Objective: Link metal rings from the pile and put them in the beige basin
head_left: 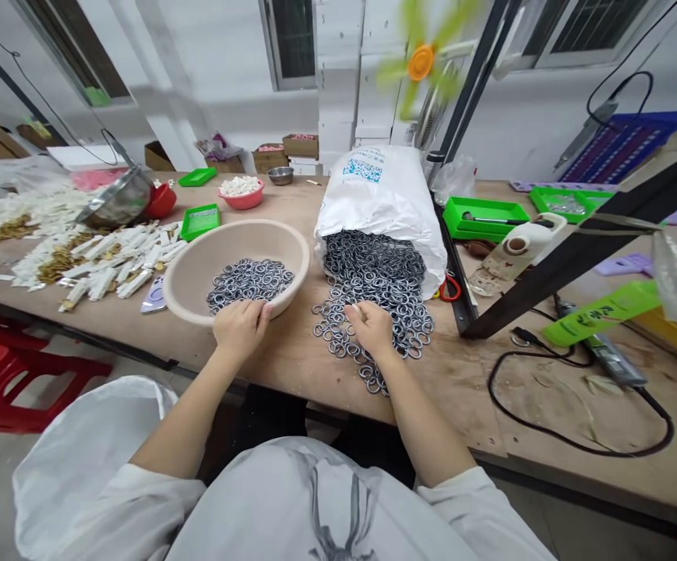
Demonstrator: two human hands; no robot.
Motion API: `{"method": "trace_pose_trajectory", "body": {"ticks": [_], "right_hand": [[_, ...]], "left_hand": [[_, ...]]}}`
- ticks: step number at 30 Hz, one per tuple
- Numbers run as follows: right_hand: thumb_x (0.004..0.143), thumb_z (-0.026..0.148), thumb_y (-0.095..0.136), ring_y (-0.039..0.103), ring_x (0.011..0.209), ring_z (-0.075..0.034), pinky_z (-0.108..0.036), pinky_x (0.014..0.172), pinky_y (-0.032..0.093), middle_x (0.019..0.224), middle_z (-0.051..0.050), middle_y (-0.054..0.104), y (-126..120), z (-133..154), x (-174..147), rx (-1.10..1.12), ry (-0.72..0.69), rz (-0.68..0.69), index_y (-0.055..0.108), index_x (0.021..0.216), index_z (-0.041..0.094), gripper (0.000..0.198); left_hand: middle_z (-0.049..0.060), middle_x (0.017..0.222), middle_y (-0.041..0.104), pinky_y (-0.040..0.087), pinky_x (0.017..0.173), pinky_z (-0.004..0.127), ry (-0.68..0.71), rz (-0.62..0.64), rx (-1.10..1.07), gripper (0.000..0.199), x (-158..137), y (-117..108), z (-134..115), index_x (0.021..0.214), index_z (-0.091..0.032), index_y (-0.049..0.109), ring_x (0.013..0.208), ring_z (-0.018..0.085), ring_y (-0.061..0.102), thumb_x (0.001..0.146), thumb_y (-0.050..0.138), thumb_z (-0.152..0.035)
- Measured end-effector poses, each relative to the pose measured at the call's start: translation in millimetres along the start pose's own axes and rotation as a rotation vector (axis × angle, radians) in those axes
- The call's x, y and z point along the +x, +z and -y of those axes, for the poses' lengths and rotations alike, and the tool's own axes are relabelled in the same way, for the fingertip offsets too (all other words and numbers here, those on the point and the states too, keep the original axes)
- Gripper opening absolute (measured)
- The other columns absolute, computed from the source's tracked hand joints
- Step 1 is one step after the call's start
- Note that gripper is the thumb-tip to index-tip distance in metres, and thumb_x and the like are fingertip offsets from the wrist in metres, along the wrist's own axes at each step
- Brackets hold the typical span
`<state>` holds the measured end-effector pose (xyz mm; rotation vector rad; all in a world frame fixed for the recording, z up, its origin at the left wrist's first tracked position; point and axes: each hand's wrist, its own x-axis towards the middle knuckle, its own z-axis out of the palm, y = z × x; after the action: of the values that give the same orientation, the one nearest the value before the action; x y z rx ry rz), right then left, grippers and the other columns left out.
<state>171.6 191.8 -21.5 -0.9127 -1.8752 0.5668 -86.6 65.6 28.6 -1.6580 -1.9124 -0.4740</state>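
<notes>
My left hand [241, 330] is closed at the front rim of a beige plastic basin [175, 292]; what its fingers hold, if anything, is hidden. Inside the basin lies a heap of small grey metallic-looking rings [250, 282]. To the right, my right hand [371, 330] is closed, thumb against the fingers, over a loose pile of the same rings [414, 319]. Whatever it grips is too small to make out. That pile spills from the mouth of a white sack [379, 202] lying on the table.
Long white pieces [139, 253] cover the table at left, near a tilted metal bowl [117, 199]. A red bowl [241, 195] stands behind the basin. On the right are a black post [583, 226], a green tray [484, 216], a white bottle [513, 253] and a power strip [615, 360] with its cable.
</notes>
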Motion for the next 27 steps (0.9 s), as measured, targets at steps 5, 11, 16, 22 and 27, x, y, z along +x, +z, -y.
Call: {"method": "trace_pose_trajectory", "body": {"ticks": [5,11,16,22,27], "right_hand": [[0.093,0.053,0.052,0.042,0.058,-0.013,-0.028,0.059,0.029,0.060,0.002,0.045,-6.9,-2.0,-0.6,0.009,0.002,-0.055,0.044,0.059,0.022,0.047],[0.093,0.059,0.048,0.040,0.057,-0.013,-0.028,0.058,0.032,0.057,0.003,0.042,-23.2,0.3,3.6,0.009,0.074,-0.227,0.045,0.060,0.023,0.049],[0.094,0.060,0.048,0.039,0.054,-0.013,-0.028,0.055,0.032,0.056,0.003,0.042,-44.9,15.5,-5.6,0.074,0.166,-0.314,0.051,0.063,0.021,0.049],[0.093,0.057,0.053,0.041,0.055,-0.012,-0.028,0.056,0.032,0.056,0.003,0.042,-55.0,25.5,-41.0,0.036,0.237,-0.264,0.049,0.060,0.021,0.049],[0.093,0.054,0.055,0.043,0.057,-0.013,-0.029,0.058,0.033,0.057,0.003,0.045,-54.4,21.8,-58.9,-0.027,0.253,-0.212,0.051,0.060,0.021,0.047]], "left_hand": [[0.009,0.081,0.074,0.042,0.069,0.036,0.060,-0.085,-0.109,0.026,-0.4,-0.2,2.8,0.092,-0.018,0.072,0.077,0.024,0.066,0.096,0.051,-0.032],[0.009,0.107,0.074,0.049,0.096,0.039,0.427,0.008,-0.507,0.023,-7.9,10.2,-37.1,0.109,-0.020,0.070,0.100,0.023,0.065,0.093,0.053,-0.021],[0.017,0.149,0.052,0.043,0.109,0.047,0.272,0.514,-0.521,0.045,21.1,47.7,-72.9,0.138,-0.015,0.056,0.136,0.032,0.048,0.101,0.037,-0.031],[0.021,0.155,0.043,0.040,0.113,0.048,0.241,0.761,-0.493,0.057,38.8,69.7,-98.1,0.150,-0.013,0.042,0.142,0.034,0.041,0.098,0.046,-0.038],[0.015,0.124,0.067,0.049,0.100,0.040,0.229,0.696,-0.528,0.034,35.3,69.3,-105.2,0.126,-0.018,0.065,0.117,0.028,0.061,0.097,0.048,-0.024]]}}
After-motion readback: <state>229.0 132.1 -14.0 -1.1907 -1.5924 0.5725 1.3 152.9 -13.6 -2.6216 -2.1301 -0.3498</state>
